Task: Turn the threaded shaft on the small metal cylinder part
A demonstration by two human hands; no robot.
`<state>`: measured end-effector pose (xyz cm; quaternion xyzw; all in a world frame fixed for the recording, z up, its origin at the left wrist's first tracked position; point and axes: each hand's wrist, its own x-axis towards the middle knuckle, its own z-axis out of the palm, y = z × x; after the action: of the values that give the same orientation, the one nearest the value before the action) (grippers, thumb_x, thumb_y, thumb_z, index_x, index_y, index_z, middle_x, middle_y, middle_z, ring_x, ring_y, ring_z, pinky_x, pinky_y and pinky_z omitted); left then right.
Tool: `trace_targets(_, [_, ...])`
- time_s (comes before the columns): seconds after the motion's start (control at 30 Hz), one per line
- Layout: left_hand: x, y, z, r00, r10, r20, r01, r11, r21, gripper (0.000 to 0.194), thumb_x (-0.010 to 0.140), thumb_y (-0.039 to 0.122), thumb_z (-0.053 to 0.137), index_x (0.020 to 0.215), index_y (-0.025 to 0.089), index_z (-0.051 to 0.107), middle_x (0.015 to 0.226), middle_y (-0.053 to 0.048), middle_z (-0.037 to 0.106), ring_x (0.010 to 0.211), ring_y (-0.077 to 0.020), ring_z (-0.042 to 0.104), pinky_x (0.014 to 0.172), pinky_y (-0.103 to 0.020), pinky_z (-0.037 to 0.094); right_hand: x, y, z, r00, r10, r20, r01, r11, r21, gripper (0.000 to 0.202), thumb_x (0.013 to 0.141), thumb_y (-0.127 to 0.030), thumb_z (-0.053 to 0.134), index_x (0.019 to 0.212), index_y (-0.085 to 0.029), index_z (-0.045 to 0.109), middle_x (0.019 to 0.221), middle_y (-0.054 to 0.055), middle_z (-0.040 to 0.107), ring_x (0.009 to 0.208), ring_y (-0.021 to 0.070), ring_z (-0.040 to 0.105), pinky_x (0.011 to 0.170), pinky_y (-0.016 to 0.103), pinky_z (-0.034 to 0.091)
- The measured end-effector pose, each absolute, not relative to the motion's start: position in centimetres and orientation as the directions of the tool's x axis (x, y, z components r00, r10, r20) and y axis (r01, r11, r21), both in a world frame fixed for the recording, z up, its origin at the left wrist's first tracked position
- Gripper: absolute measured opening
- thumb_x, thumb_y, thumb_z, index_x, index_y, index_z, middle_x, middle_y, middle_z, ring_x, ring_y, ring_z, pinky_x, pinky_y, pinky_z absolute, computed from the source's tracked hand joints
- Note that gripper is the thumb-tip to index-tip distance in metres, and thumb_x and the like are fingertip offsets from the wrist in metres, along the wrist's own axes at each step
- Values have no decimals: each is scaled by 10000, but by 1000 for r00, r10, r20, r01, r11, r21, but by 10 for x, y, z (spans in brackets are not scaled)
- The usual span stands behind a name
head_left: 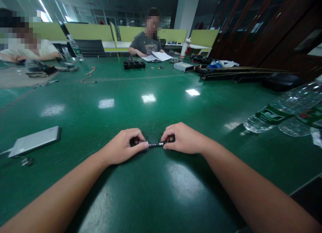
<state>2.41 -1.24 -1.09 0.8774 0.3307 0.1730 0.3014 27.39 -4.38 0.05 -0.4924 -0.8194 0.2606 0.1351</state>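
Between my two hands, low over the green table (141, 115), is a thin dark rod with shiny metal parts (155, 144). It lies roughly level, running from left to right. My left hand (125, 144) pinches its left end between thumb and fingers. The right end is in the pinch of my right hand (182, 139). Both ends are partly covered by my fingers, and the rod is too small to tell its exact kind.
A grey power-bank-like slab (36, 141) with a white cable lies left. Clear plastic bottles (270, 115) stand at right. Farther back are a black tray (134, 64), a cord (88, 73), a white box (183, 66) and dark strips (226, 74). Two people sit across the table.
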Motion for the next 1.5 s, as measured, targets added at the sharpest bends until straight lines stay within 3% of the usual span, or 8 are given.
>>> trace_targets(0.27, [24, -14, -4, 724, 681, 111, 482, -615, 624, 232, 901, 399, 600, 873, 177, 658, 803, -19, 652, 730, -156, 593, 676, -266, 436, 287, -42, 11, -451, 876, -171, 748, 267, -608, 138, 712, -208, 732, 843, -184, 769, 740, 7, 699, 663, 135, 613, 593, 238, 432])
trace_targets(0.8, [21, -14, 11, 719, 686, 111, 497, -620, 607, 209, 895, 383, 610, 863, 181, 655, 797, -22, 652, 747, -167, 593, 704, -281, 444, 279, -42, 19, -463, 871, -162, 690, 240, -683, 168, 714, -247, 751, 867, -179, 774, 736, 10, 687, 654, 125, 593, 583, 226, 415])
trace_targets(1.1, [19, -13, 16, 736, 664, 133, 478, -649, 592, 192, 849, 370, 668, 912, 189, 664, 824, -20, 669, 758, -170, 601, 721, -291, 438, 252, -48, 17, -480, 875, 59, 651, 400, -645, 124, 747, -216, 741, 865, -187, 766, 796, 15, 673, 734, 131, 603, 665, 239, 412])
trace_targets(1.3, [20, -11, 16, 727, 670, 149, 470, -644, 603, 243, 779, 388, 746, 846, 178, 642, 821, -23, 663, 760, -177, 599, 704, -283, 441, 244, -50, 10, -454, 881, 133, 619, 419, -665, 150, 776, -227, 725, 917, -193, 762, 824, 18, 698, 758, 132, 615, 686, 242, 410])
trace_targets(1.5, [22, -8, 15, 746, 653, 130, 459, -646, 610, 241, 779, 350, 756, 944, 193, 678, 866, -23, 675, 798, -181, 618, 720, -281, 447, 238, -46, 0, -443, 874, 202, 620, 461, -635, 143, 790, -261, 721, 919, -208, 758, 825, 6, 709, 764, 131, 618, 745, 263, 404])
